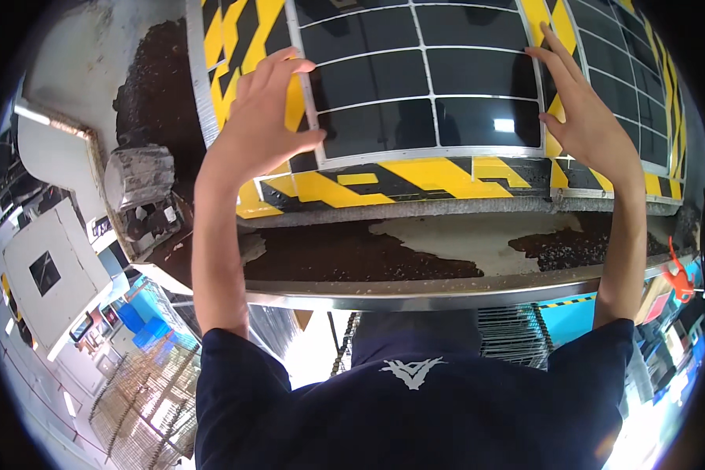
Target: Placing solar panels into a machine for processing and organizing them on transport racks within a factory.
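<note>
In front of me lies a flat bed with a grid of glossy black rectangular panels [377, 125], divided by thin whitish strips. Yellow-and-black hazard tape [423, 178] borders the grid. At its left edge is my left hand [262, 117], with fingers bent a little, thumb apart and nothing visibly gripped. My right hand [591, 113] is at the grid's right edge, fingers stretched and thumb spread, over the taped strip between this grid and a second black-panel grid [642, 94]. Whether the fingertips press on the panels or only hover, I cannot tell.
A brown-stained, peeling metal trough [352, 247] runs along the near side, ending in a metal rim [415, 298] before my body. Left stands a worn grey cylindrical part [141, 176]. An orange tool [680, 280] hangs right. Wire racks [145, 392] stand lower left.
</note>
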Motion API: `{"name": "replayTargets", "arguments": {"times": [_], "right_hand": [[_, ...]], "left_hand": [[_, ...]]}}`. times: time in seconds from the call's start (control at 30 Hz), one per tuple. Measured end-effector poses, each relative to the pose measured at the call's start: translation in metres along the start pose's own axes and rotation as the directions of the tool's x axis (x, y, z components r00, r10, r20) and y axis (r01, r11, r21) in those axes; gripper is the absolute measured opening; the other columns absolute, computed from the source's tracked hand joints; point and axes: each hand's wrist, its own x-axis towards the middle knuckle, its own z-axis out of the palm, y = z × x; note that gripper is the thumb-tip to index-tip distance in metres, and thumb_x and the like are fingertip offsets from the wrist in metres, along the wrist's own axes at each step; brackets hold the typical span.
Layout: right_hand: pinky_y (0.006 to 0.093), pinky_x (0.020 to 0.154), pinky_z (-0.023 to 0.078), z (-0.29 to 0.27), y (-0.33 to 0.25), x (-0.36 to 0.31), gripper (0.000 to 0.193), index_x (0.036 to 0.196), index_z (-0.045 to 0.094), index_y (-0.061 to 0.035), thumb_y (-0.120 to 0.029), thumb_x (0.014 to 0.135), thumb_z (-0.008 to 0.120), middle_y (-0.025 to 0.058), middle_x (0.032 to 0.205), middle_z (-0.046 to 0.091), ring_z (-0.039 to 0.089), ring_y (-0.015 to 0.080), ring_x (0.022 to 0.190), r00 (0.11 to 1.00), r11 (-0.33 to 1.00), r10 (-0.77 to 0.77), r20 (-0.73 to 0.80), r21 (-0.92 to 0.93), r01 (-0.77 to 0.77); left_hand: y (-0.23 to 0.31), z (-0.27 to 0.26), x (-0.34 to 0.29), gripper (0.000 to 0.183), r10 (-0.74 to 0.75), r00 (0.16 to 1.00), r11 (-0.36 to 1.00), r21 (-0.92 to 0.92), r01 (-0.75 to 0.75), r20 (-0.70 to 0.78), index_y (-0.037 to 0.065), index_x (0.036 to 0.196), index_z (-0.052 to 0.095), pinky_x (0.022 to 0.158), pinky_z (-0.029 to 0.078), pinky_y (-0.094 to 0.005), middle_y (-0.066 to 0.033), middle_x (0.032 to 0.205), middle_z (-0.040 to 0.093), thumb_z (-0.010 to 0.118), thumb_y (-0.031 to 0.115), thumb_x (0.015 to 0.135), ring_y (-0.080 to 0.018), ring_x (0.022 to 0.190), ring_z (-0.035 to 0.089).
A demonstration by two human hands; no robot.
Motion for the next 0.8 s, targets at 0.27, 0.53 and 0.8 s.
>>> {"name": "replayTargets", "arguments": {"times": [0.27,0.53,0.8], "right_hand": [[0.0369,0.104,0.043,-0.026,-0.009,-0.017,0.047,0.135,0.051,-0.0065,0.004,0.09,0.056,0.0114,0.16,0.032,0.041,0.0297,0.141,0.948,0.996,-0.072,-0.309,-0.068,0.054],[0.0309,0.088,0.045,0.021,-0.044,-0.152,0.017,0.093,0.055,0.002,0.014,0.084,0.045,0.0123,0.104,0.061,0.059,0.0208,0.094,0.817,0.936,0.338,-0.468,0.257,-0.24],[0.0241,0.071,0.038,0.056,-0.047,-0.164,0.015,0.08,0.047,-0.0017,0.012,0.082,0.04,0.004,0.081,0.051,0.046,0.0129,0.077,0.57,0.764,0.639,-0.517,0.517,-0.387]], "left_hand": [[-0.001,-0.008,-0.001,0.044,-0.228,0.967,0.904,-0.393,0.166,-0.116,0.005,0.133,0.049,0.102,0.046,-0.0377,-0.015,0.131,0.058,0.063,0.02,0.094,-0.0302,0.124,0.057],[-0.028,-0.006,-0.003,0.025,-0.121,0.918,0.929,-0.369,-0.029,-0.377,0.004,0.12,0.056,0.076,0.054,-0.0396,-0.0174,0.098,0.07,0.059,0.009,0.096,-0.035,0.086,0.07],[-0.036,-0.01,0.002,0.025,-0.09,0.952,0.905,-0.423,-0.044,-0.292,0.002,0.119,0.053,0.079,0.055,-0.0408,-0.02,0.102,0.071,0.06,0.01,0.097,-0.0368,0.093,0.07]]}}
